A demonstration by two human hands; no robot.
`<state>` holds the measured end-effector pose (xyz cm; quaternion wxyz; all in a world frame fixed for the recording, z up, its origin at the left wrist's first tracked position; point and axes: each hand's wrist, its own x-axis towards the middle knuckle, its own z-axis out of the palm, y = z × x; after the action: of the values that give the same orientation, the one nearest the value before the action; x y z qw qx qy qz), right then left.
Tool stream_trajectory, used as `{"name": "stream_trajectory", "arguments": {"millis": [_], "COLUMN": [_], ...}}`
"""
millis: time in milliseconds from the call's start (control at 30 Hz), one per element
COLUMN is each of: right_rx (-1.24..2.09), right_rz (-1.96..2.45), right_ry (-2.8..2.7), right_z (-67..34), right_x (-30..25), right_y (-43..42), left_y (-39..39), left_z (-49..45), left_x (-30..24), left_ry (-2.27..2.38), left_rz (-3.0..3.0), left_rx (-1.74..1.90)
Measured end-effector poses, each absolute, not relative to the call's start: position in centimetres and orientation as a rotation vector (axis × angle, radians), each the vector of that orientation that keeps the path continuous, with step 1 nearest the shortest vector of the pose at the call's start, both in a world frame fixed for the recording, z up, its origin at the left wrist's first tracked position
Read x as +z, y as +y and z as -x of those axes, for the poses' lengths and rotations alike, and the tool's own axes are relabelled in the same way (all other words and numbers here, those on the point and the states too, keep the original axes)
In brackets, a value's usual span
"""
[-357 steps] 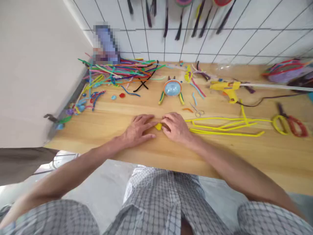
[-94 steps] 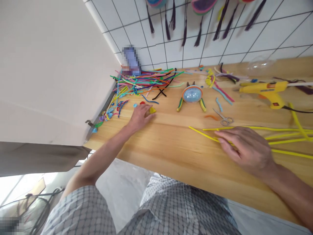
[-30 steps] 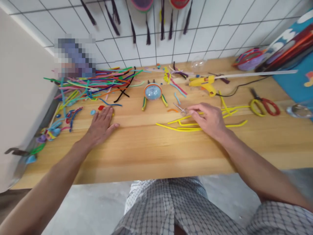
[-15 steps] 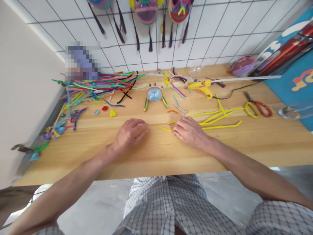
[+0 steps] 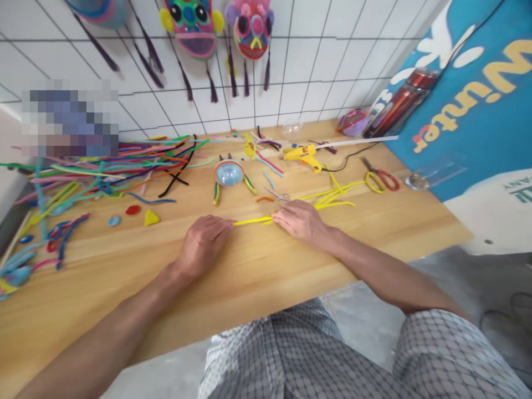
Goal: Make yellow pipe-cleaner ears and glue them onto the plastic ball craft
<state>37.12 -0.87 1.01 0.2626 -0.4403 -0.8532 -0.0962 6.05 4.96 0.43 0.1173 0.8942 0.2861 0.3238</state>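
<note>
A yellow pipe cleaner (image 5: 251, 221) stretches low over the tabletop between my two hands. The fingertips of my left hand (image 5: 204, 242) are pinched on its left end. My right hand (image 5: 300, 223) lies closed over its other end, fingers pressed down. Beyond the right hand lie several more yellow pipe cleaners (image 5: 338, 193), partly hidden by it. Small scissors (image 5: 281, 197) rest just past its knuckles, with a short orange piece (image 5: 265, 199) beside them. Farther back, a light-blue dome with an orange rim (image 5: 229, 173) sits over pliers with green-and-yellow handles (image 5: 216, 194).
Many coloured pipe cleaners (image 5: 137, 166) are heaped at the back left. A yellow triangle (image 5: 152, 218) and a red disc (image 5: 133, 210) lie left. A yellow glue gun (image 5: 302, 156), large scissors (image 5: 380, 180) and a red flask (image 5: 401, 102) are at the right. Decorated masks (image 5: 193, 27) hang behind.
My left hand has taken the left end of a yellow pipe cleaner, which now runs between both hands. The view has turned to the right.
</note>
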Motion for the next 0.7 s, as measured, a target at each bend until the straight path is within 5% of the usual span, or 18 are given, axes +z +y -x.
{"name": "stream_trajectory", "arguments": {"millis": [700], "right_rx": [0.052], "right_rz": [1.751], "right_ry": [-1.360], "right_z": [-45.5], "right_x": [1.9], "right_y": [2.3], "left_y": [5.3], "left_z": [-6.9], "left_x": [0.3], "left_ry": [1.179], "left_rz": [-1.921], "left_rx": [1.054]}}
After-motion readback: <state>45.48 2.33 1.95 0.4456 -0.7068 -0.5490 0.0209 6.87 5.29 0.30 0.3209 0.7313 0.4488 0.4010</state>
